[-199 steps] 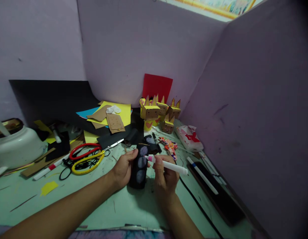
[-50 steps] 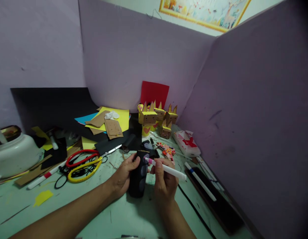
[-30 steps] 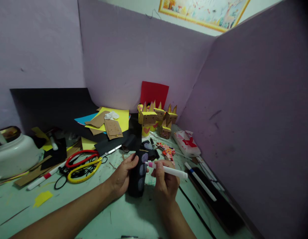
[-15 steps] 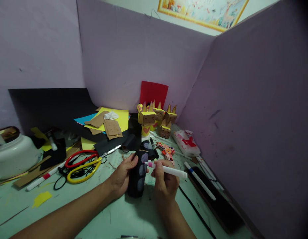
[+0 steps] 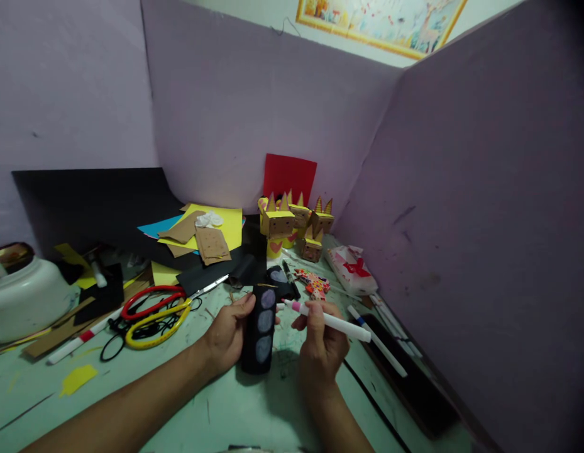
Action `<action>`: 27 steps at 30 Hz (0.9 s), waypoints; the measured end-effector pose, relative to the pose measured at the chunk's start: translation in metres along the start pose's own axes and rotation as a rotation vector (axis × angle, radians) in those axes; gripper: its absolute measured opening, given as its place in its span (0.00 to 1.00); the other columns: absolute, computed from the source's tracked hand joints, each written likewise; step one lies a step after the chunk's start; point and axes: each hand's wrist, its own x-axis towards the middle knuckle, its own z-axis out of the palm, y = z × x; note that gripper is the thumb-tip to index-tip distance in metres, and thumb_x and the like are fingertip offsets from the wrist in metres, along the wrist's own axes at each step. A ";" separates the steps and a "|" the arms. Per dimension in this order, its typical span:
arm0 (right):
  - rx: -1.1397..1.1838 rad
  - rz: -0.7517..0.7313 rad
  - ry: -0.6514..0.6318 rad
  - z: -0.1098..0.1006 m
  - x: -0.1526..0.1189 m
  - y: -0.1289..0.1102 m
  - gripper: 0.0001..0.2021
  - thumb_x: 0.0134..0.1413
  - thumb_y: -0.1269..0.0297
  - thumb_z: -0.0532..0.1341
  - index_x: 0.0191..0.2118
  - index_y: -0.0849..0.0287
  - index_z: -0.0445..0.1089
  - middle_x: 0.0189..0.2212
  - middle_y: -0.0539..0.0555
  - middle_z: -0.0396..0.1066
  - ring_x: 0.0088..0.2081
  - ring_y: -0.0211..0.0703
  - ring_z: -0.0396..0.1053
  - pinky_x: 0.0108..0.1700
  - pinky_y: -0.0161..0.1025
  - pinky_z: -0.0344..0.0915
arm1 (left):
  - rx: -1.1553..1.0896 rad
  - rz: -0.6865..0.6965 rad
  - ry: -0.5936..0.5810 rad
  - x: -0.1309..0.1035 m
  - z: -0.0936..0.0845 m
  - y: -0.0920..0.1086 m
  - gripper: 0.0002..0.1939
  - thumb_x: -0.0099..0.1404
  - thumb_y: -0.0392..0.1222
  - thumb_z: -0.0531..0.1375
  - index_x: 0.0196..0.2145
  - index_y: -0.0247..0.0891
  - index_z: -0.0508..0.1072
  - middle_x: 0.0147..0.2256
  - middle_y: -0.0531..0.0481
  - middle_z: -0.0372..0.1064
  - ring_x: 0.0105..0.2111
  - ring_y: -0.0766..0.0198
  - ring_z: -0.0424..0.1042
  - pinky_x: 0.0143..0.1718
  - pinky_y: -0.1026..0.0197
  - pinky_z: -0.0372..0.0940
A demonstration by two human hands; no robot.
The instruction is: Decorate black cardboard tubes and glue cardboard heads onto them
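A black paper tube (image 5: pixel 252 352) stands tilted above the table, its front marked with three pale ovals; the top one looks purplish. My left hand (image 5: pixel 228 333) is wrapped around its left side, with fingertips showing at the right edge. In my right hand (image 5: pixel 322 343) is a white marker with a pink band (image 5: pixel 343 324), pinched between thumb and fingers. Its tip points left, a short gap away from the tube. Behind the tube lies another black paper piece with a pale oval (image 5: pixel 278 277), beside a black pen (image 5: pixel 290 280).
Scissors with red and yellow handles (image 5: pixel 157 318) lie left. Cardboard figures with pointed horns (image 5: pixel 280 223) stand at the back, near a tissue pack (image 5: pixel 352 269). Colored paper (image 5: pixel 230 229) is piled back left. On the right, a blue-banded marker (image 5: pixel 379 343) rests across a dark tray (image 5: pixel 421 402).
The marker tip has come off the top oval as my right hand moved right, away from the tube. My left hand keeps its hold on the tube.
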 end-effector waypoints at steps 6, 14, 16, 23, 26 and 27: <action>0.012 -0.013 -0.053 0.001 0.000 0.002 0.12 0.59 0.59 0.55 0.29 0.60 0.68 0.19 0.46 0.65 0.21 0.36 0.65 0.27 0.35 0.61 | 0.001 -0.008 0.001 0.001 0.002 0.003 0.09 0.63 0.37 0.52 0.32 0.33 0.71 0.25 0.45 0.73 0.25 0.60 0.74 0.30 0.59 0.68; -0.073 -0.023 -0.181 -0.001 -0.003 0.003 0.11 0.59 0.60 0.55 0.31 0.60 0.69 0.21 0.49 0.67 0.23 0.37 0.66 0.28 0.36 0.63 | 0.046 -0.022 0.006 -0.003 0.004 0.003 0.09 0.63 0.39 0.52 0.31 0.34 0.70 0.22 0.46 0.71 0.22 0.60 0.72 0.22 0.61 0.65; -0.078 -0.029 -0.183 -0.002 -0.003 0.003 0.12 0.59 0.60 0.54 0.30 0.60 0.69 0.21 0.48 0.67 0.22 0.37 0.66 0.27 0.35 0.62 | 0.029 -0.017 0.013 -0.001 0.002 0.001 0.08 0.63 0.39 0.53 0.30 0.34 0.70 0.23 0.46 0.72 0.23 0.60 0.72 0.24 0.61 0.65; -0.052 -0.083 -0.169 0.000 -0.002 0.004 0.11 0.59 0.61 0.55 0.30 0.60 0.69 0.20 0.48 0.66 0.22 0.36 0.66 0.26 0.33 0.63 | 0.010 0.037 -0.035 0.005 -0.005 -0.003 0.08 0.62 0.37 0.54 0.32 0.32 0.72 0.28 0.45 0.74 0.27 0.63 0.73 0.33 0.62 0.67; -0.055 -0.081 -0.180 -0.001 -0.003 0.004 0.12 0.59 0.61 0.54 0.29 0.59 0.69 0.19 0.47 0.65 0.21 0.36 0.65 0.24 0.33 0.62 | 0.002 0.026 -0.019 0.004 -0.003 -0.003 0.06 0.62 0.37 0.55 0.31 0.33 0.72 0.25 0.46 0.73 0.26 0.63 0.72 0.31 0.63 0.66; -0.056 -0.080 -0.177 -0.001 -0.003 0.004 0.11 0.60 0.61 0.54 0.29 0.59 0.69 0.19 0.47 0.65 0.21 0.36 0.66 0.25 0.33 0.63 | 0.002 0.023 -0.019 0.003 -0.002 -0.002 0.06 0.61 0.37 0.56 0.32 0.34 0.72 0.26 0.46 0.73 0.26 0.63 0.72 0.30 0.63 0.66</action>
